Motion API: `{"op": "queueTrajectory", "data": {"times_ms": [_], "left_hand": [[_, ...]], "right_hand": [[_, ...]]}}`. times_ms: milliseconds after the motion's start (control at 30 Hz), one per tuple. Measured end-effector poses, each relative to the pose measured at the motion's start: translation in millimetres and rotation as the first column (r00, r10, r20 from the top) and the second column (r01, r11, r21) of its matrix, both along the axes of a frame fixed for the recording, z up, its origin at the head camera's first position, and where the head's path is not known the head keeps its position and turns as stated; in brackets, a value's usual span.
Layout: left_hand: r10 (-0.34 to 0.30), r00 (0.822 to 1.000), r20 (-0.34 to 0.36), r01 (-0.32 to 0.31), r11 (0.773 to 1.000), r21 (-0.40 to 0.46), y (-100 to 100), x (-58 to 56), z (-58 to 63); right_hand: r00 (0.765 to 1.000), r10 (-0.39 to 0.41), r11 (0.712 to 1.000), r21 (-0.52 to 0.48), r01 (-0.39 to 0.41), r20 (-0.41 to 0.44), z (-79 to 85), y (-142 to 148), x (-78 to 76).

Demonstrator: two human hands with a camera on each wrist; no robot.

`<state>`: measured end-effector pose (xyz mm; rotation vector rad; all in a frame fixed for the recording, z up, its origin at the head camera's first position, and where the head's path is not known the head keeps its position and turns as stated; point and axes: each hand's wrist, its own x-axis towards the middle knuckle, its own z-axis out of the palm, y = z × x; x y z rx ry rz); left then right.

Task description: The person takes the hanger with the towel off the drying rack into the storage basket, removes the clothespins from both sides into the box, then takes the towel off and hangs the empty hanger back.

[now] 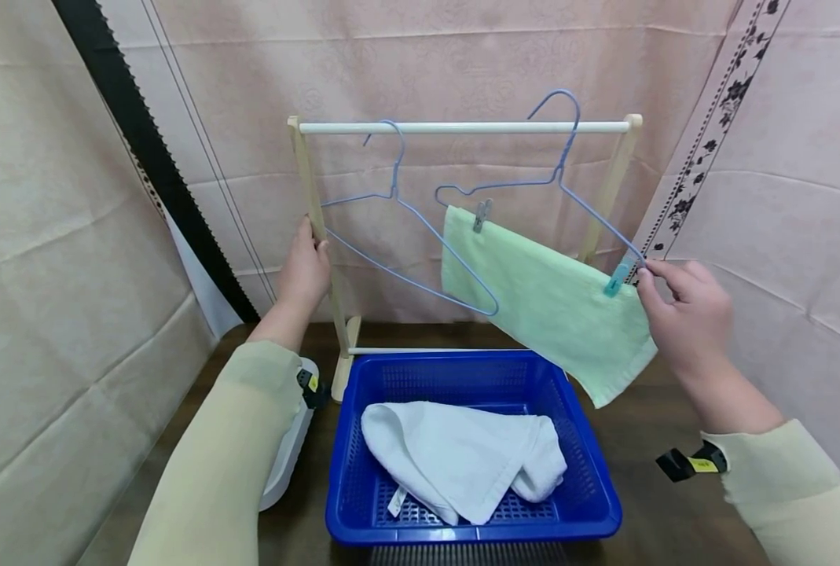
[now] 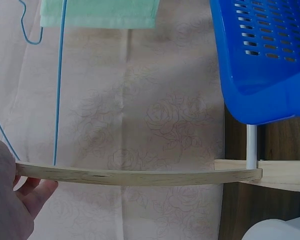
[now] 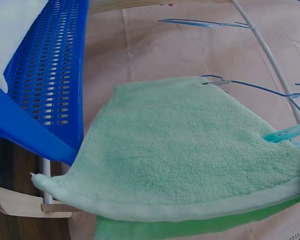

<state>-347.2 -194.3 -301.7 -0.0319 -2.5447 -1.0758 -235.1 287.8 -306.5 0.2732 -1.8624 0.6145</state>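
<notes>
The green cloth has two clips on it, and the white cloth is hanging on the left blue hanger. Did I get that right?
Not quite: the white cloth isn't hanging on the left blue hanger. The head view shows it lying inside the blue basket. The green cloth does have two clips, one gray and one teal.

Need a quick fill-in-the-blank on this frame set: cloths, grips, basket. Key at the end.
1. The pale green rectangular cloth has ____ small clips on its upper edge.
2. The crumpled cloth inside the blue perforated plastic basket is ____ in colour.
3. The person's right grip pinches the slim blue ____ beside the teal clip.
4. The person's left grip holds a pale, straight rack upright made of ____.

Missing words: two; white; hanger; wood
</notes>
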Motion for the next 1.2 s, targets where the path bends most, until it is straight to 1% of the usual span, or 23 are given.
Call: {"op": "queueTrajectory", "data": {"times_ms": [233, 467, 600, 700, 800, 867, 933, 1000, 1033, 1133, 1200], "left_hand": [[-0.009, 1.000, -0.005, 0.009, 1.000, 0.019, -2, 0.3, -0.6], [-0.001, 1.000, -0.020, 0.001, 1.000, 0.003, -3, 0.4, -1.6], [-0.003, 1.000, -0.013, 0.003, 1.000, -0.008, -2, 0.6, -0.9], [-0.005, 1.000, -0.008, 0.005, 1.000, -0.005, 0, 0.2, -0.5], [-0.002, 1.000, -0.011, 0.002, 1.000, 0.000, 1, -0.9, -0.6], [-0.001, 1.000, -0.011, 0.001, 1.000, 0.001, 1, -1.2, -0.7], [-0.005, 1.000, -0.013, 0.005, 1.000, 0.006, 1, -1.4, -1.0], [-0.007, 1.000, -0.014, 0.008, 1.000, 0.013, 1, -1.3, -1.6], [-0.009, 1.000, -0.017, 0.010, 1.000, 0.018, 0, -1.0, -2.0], [-0.012, 0.999, -0.030, 0.013, 1.000, 0.028, 0, -0.4, -3.1], [-0.014, 0.999, -0.040, 0.015, 0.999, 0.033, -1, -0.2, -3.9]], "right_hand": [[1.000, -0.018, 0.997, -0.069, 0.018, 0.011, -2.6, 4, 23.9], [1.000, -0.019, 0.993, -0.120, 0.016, -0.024, -0.3, 1, 53.2], [0.999, -0.048, 0.988, -0.146, 0.047, -0.005, -7.7, 16, 64.4], [0.997, -0.073, 0.988, -0.132, 0.075, 0.018, -14.7, 31, 74.3], [0.997, -0.074, 0.990, -0.117, 0.077, 0.026, -20.5, 43, 86.2], [0.998, -0.060, 0.992, -0.112, 0.063, 0.028, -23.7, 50, 94.8], [0.999, -0.036, 0.989, -0.145, 0.039, 0.023, -26.7, 55, 102.4], [0.999, -0.033, 0.987, -0.157, 0.039, 0.040, -29.7, 61, 110.0], [0.998, -0.036, 0.983, -0.179, 0.045, 0.055, -31.3, 62, 113.5], [0.992, -0.061, 0.968, -0.237, 0.087, 0.113, -35.6, 67, 122.5], [0.986, -0.076, 0.951, -0.287, 0.116, 0.148, -39.0, 71, 127.8]]}}
